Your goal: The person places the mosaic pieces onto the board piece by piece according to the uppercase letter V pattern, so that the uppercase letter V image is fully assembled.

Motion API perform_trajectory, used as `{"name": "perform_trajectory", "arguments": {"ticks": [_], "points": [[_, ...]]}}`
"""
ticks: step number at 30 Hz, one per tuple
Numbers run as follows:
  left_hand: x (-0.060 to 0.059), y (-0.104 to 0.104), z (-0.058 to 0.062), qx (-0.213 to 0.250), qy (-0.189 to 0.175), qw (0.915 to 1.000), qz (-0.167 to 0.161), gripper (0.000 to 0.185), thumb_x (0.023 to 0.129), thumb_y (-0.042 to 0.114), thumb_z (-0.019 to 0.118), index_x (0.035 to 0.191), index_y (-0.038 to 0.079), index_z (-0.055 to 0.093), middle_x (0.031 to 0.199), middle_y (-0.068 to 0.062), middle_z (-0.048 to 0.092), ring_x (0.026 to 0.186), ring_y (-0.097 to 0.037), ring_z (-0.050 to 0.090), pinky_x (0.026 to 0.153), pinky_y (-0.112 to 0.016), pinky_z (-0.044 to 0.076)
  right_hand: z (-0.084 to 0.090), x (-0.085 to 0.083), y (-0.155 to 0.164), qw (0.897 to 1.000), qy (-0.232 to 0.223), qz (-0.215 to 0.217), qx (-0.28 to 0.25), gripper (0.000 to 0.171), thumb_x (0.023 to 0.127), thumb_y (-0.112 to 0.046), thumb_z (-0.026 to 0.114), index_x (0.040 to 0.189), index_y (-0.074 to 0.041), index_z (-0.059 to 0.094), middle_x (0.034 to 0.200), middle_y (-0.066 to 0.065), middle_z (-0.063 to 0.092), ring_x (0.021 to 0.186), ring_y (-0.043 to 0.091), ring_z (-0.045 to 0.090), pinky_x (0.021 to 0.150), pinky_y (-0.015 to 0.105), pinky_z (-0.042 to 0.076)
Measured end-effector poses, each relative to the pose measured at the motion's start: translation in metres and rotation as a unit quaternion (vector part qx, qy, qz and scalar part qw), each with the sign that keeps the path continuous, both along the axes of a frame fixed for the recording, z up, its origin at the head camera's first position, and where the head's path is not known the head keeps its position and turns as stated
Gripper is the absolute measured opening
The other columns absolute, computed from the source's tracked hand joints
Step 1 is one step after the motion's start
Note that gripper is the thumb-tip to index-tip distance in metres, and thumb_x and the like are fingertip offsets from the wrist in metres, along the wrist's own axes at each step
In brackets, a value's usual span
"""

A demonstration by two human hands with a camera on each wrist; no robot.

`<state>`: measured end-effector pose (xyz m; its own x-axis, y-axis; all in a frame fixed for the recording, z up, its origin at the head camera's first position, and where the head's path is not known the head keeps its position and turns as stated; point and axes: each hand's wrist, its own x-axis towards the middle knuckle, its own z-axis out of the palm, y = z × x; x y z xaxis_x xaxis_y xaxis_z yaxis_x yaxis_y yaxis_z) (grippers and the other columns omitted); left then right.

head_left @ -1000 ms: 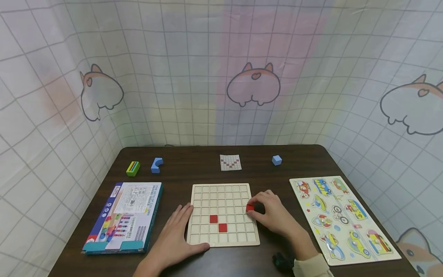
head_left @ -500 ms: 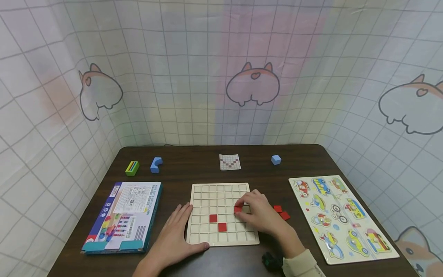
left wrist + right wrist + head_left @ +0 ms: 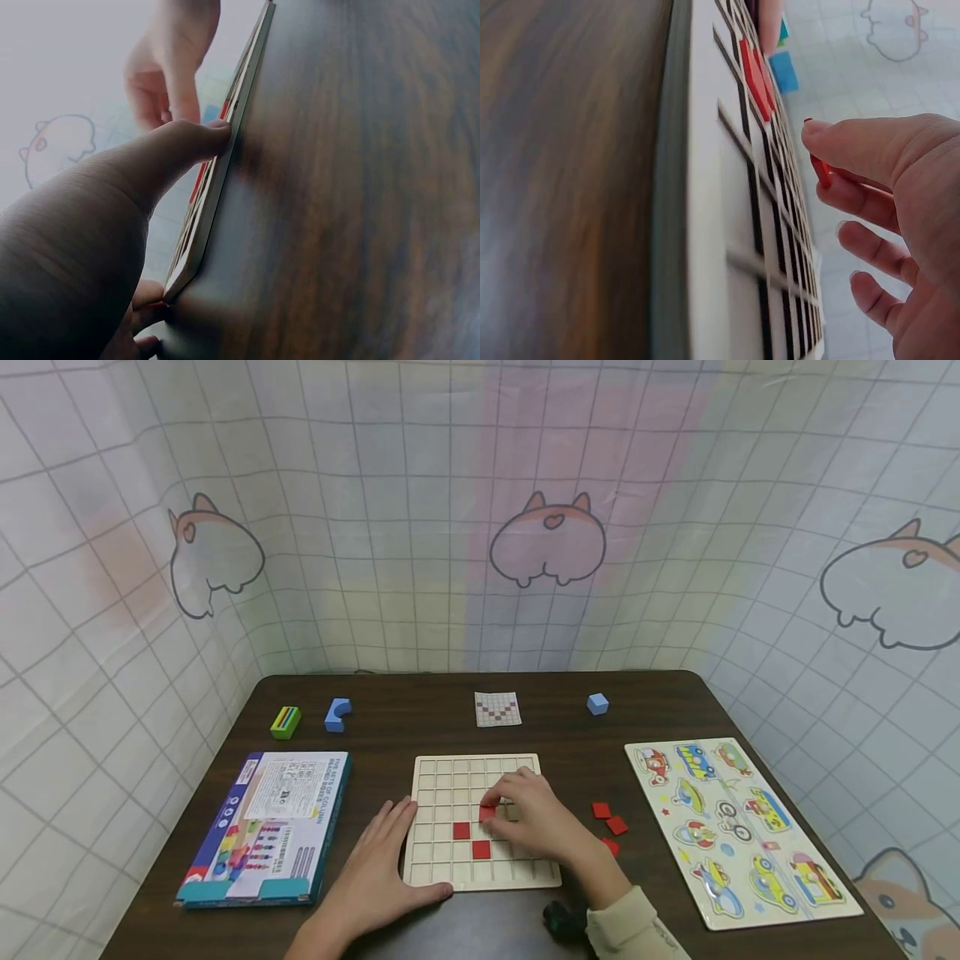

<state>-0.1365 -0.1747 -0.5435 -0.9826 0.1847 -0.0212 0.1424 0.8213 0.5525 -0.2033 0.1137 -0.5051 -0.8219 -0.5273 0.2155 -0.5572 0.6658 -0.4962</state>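
A pale wooden grid board (image 3: pixel 431 872) lies at the table's front middle, with two red square tiles (image 3: pixel 471 840) set in its cells. My right hand (image 3: pixel 536 822) hovers over the board and pinches a third red tile (image 3: pixel 487 812) (image 3: pixel 819 168) between thumb and fingers, just above the cells. My left hand (image 3: pixel 375 872) lies flat on the table with its fingers straight. Its thumb (image 3: pixel 180 146) presses against the board's left edge (image 3: pixel 217 187). Three loose red tiles (image 3: pixel 609 822) sit on the table to the right of the board.
A blue game box (image 3: pixel 266 827) lies at the left, a vehicle puzzle board (image 3: pixel 738 827) at the right. At the back sit a green block (image 3: pixel 286 722), a blue arch block (image 3: pixel 338 715), a pattern card (image 3: pixel 498 709) and a blue cube (image 3: pixel 597 703). Curtains surround the table.
My right hand has carried the red tile leftward from the board's right edge to over its middle cells. That uncovered the loose red tiles on the table. The left hand has stayed still.
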Motion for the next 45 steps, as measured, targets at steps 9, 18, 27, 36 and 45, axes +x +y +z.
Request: {"name": "perform_trajectory", "arguments": {"ticks": [9,18,27,36,45], "points": [[0.0,0.0,0.0,-0.001,0.002,1.0,-0.002,0.14,0.069,0.096,0.079,0.176,0.017,0.034,0.184,-0.003,0.032,0.174,-0.038,0.02,0.137,-0.069,0.025,0.001,-0.009,-0.028,1.0,0.0,0.023,0.015,0.017,0.101,-0.032,0.083,0.116,-0.024,0.083,0.114,-0.011,0.078,0.105,0.013,0.057,0.098,0.042,0.049],[0.0,-0.001,-0.002,0.0,0.011,0.9999,-0.007,0.14,0.07,0.095,0.08,0.176,0.016,0.034,0.184,-0.003,0.031,0.174,-0.037,0.02,0.137,-0.067,0.025,0.003,-0.015,-0.049,0.999,0.002,0.028,0.016,0.016,0.102,-0.032,0.082,0.115,-0.024,0.083,0.114,-0.009,0.08,0.104,0.014,0.058,0.098,0.04,0.051],[0.001,-0.002,-0.002,0.002,0.02,0.9997,-0.011,0.14,0.07,0.093,0.082,0.175,0.014,0.034,0.184,-0.005,0.032,0.174,-0.037,0.02,0.138,-0.066,0.025,-0.004,-0.02,-0.062,0.999,-0.007,0.033,0.024,0.017,0.103,-0.034,0.082,0.117,-0.025,0.083,0.115,-0.011,0.079,0.106,0.013,0.058,0.102,0.04,0.051],[0.0,-0.001,-0.001,0.006,0.01,0.9999,-0.007,0.14,0.07,0.095,0.08,0.175,0.015,0.035,0.184,-0.004,0.031,0.174,-0.037,0.019,0.138,-0.067,0.024,-0.009,-0.022,-0.067,0.998,-0.012,0.033,0.043,0.022,0.099,-0.033,0.085,0.119,-0.025,0.084,0.118,-0.009,0.078,0.106,0.011,0.056,0.1,0.038,0.052],[0.0,-0.001,-0.001,0.004,0.01,0.9999,-0.007,0.14,0.07,0.094,0.081,0.175,0.015,0.034,0.184,-0.004,0.031,0.174,-0.037,0.019,0.138,-0.068,0.024,-0.009,-0.021,-0.065,0.998,-0.024,0.035,0.037,0.022,0.1,-0.032,0.086,0.121,-0.024,0.084,0.117,-0.009,0.076,0.106,0.011,0.054,0.099,0.037,0.05]]}}
